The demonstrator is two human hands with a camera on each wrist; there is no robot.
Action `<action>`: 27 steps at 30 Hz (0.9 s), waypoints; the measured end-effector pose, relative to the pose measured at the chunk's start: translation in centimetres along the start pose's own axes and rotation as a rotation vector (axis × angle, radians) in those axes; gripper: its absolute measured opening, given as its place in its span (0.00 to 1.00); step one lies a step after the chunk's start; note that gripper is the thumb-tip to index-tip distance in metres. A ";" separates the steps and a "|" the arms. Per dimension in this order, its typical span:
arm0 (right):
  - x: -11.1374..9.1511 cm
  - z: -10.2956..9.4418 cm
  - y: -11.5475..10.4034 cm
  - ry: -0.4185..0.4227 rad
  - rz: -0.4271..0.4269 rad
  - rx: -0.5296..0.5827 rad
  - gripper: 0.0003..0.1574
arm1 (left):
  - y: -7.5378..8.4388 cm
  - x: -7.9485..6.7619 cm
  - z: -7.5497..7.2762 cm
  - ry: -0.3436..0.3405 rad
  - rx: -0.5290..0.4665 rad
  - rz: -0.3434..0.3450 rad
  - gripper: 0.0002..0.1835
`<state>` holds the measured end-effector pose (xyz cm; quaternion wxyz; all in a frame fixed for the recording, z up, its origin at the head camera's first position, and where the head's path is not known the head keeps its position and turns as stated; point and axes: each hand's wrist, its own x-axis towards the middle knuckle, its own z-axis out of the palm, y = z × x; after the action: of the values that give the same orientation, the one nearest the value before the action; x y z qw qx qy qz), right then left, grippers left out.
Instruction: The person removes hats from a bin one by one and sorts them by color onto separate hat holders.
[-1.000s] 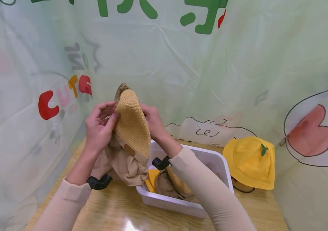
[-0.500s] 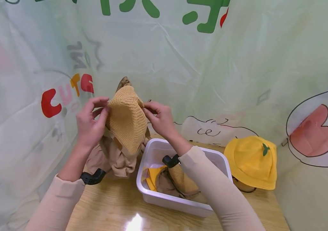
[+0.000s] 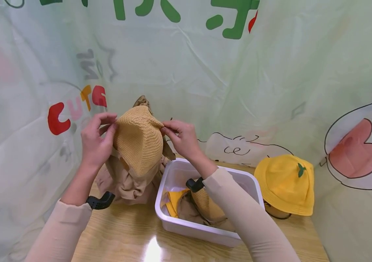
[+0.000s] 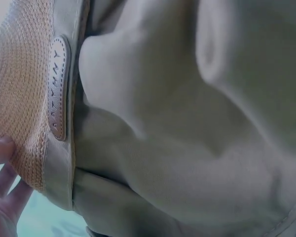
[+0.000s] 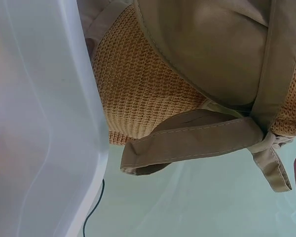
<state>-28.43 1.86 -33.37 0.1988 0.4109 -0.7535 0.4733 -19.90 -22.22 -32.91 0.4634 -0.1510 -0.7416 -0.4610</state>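
Observation:
A tan hat with a woven crown [image 3: 136, 145], a khaki cloth brim and a bow at its back hangs upright between my hands. My left hand [image 3: 97, 142] pinches the crown's left side, and my right hand [image 3: 183, 140] pinches its right side. In the left wrist view a stitched brown label [image 4: 59, 89] sits on the hat's band, above wide folds of brim. Pinkish-beige cloth [image 3: 104, 180] shows below the held hat. The right wrist view has a second woven crown [image 5: 138, 84] close by, partly covered by khaki cloth, and a cloth bow [image 5: 197, 143].
A white plastic bin [image 3: 202, 234] stands on the wooden table [image 3: 120, 233], with yellow cloth [image 3: 172, 203] and another woven hat [image 3: 210, 205] inside. Right of it, a yellow bucket hat [image 3: 285, 185] with a green sprout sits over a brownish item. Printed curtains [image 3: 186, 72] enclose the table.
My hands have moved apart and slightly left, spreading the crown wider. The hat has turned and come down a little over the last half second.

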 end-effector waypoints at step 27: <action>-0.6 0.3 1.4 -0.045 -0.030 -0.203 0.13 | -2.5 -0.9 -0.2 -0.010 0.094 -0.023 0.07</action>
<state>-29.19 2.15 -34.74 0.2292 0.4103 -0.7956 0.3821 -20.97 -23.55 -34.98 0.4610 -0.1230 -0.7663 -0.4303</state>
